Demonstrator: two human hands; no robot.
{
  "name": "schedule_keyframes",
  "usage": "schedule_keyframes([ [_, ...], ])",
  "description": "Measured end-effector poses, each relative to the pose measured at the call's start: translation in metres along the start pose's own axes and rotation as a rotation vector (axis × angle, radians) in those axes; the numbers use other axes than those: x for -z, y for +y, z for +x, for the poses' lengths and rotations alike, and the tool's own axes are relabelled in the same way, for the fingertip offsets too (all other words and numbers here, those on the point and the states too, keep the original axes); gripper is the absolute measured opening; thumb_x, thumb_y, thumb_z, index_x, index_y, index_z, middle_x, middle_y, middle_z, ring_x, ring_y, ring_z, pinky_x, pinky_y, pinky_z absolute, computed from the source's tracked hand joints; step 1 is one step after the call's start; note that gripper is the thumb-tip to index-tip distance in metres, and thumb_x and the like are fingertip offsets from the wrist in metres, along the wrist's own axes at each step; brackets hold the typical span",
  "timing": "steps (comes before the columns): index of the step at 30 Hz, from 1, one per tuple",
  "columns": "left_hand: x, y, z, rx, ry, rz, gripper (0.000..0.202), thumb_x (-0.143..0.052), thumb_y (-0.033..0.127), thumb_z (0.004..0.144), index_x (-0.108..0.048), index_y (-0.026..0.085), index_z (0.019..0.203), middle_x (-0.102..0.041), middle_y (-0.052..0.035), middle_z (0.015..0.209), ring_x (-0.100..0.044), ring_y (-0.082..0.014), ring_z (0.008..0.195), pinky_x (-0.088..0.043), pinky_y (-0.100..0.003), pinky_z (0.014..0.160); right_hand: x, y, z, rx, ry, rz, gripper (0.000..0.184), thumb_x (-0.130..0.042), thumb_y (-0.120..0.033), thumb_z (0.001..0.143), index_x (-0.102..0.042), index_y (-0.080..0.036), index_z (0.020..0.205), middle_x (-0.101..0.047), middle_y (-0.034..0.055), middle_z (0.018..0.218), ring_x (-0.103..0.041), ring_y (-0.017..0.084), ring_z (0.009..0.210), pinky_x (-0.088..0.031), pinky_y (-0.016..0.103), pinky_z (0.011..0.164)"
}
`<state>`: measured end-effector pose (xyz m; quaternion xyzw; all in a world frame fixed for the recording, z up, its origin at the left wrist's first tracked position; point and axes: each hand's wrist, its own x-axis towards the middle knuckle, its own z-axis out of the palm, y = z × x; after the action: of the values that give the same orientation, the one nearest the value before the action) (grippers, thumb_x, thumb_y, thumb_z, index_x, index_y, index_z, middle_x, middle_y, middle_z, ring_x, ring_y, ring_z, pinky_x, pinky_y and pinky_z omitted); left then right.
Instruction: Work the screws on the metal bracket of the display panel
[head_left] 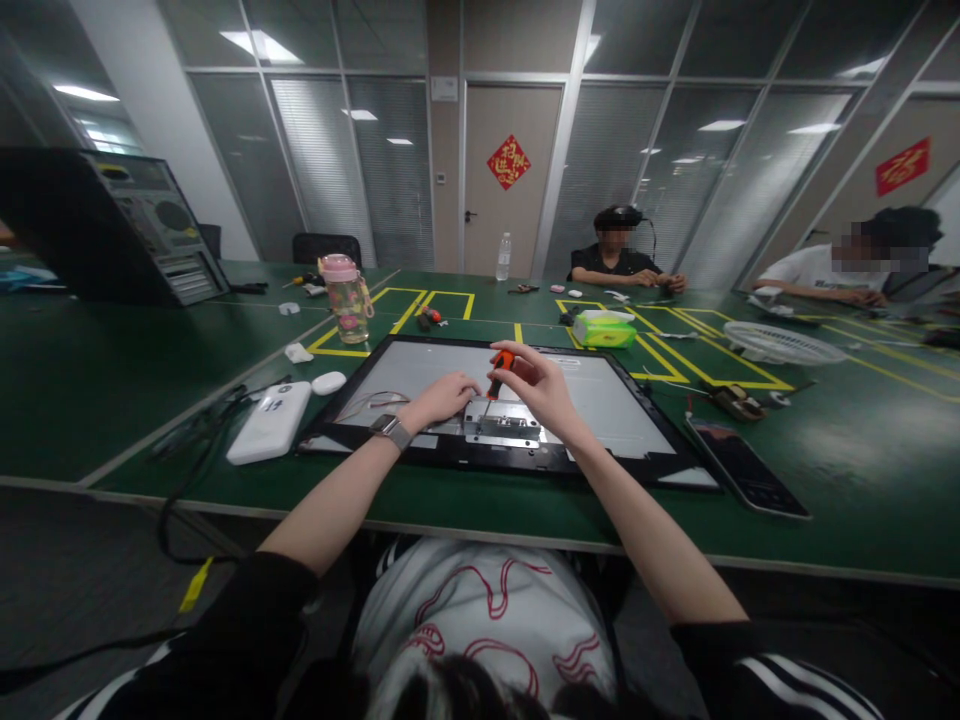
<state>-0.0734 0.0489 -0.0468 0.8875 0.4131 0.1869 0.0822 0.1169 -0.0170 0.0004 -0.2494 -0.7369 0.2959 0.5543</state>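
Observation:
An orange-and-black screwdriver [500,370] stands nearly upright, its handle pinched in the fingers of my right hand [541,385]. Its shaft points down at a silver metal bracket [502,428] near the front edge of a flat display panel [615,400]. The panel lies on the table with its pale back up and a black frame around it. My left hand [442,400], with a watch on the wrist, rests palm down on the panel, fingers stretched toward the bracket's left end. Whether those fingertips press on the bracket I cannot tell. Thin wires [382,400] lie left of that hand.
Left of the panel are a white power bank [270,422], a white oval case [328,383] and cables. A pink-lidded bottle [346,300] stands behind. At right lies a phone [742,465]; a green tissue pack [604,328] sits beyond the panel. Two people sit across the table.

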Motion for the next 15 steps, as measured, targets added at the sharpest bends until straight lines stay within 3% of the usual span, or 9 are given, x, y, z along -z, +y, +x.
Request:
schedule_keyframes([
  [4, 0.0, 0.0001, 0.0003, -0.008, 0.001, 0.021, 0.033, -0.037, 0.018, 0.089, -0.067, 0.017, 0.103, -0.063, -0.0082, 0.096, -0.058, -0.021, 0.093, -0.045, -0.033, 0.089, -0.0019, 0.0032, -0.0011, 0.069, 0.103, -0.195, 0.028, -0.065, -0.032, 0.081, -0.066, -0.026, 0.108, -0.06, 0.0042, 0.092, -0.059, 0.018, 0.082, -0.052, 0.034, 0.078],
  [9, -0.0008, 0.0, 0.0008, 0.006, -0.001, 0.036, 0.033, -0.038, 0.018, 0.088, -0.067, 0.016, 0.104, -0.062, -0.0088, 0.093, -0.058, -0.0213, 0.09, -0.045, -0.034, 0.087, 0.0012, -0.0003, -0.0004, 0.021, -0.011, -0.043, 0.037, -0.048, -0.033, 0.092, -0.054, -0.027, 0.128, -0.062, 0.0054, 0.101, -0.061, 0.018, 0.092, -0.049, 0.038, 0.088],
  [15, 0.0022, 0.0051, -0.0009, -0.005, -0.01, 0.037, 0.033, -0.037, 0.019, 0.09, -0.067, 0.016, 0.103, -0.063, -0.0083, 0.097, -0.057, -0.0199, 0.092, -0.045, -0.032, 0.088, 0.0012, 0.004, 0.0014, 0.033, 0.131, -0.052, 0.02, -0.069, -0.029, 0.077, -0.068, -0.024, 0.096, -0.057, 0.001, 0.086, -0.058, 0.014, 0.078, -0.05, 0.031, 0.075],
])
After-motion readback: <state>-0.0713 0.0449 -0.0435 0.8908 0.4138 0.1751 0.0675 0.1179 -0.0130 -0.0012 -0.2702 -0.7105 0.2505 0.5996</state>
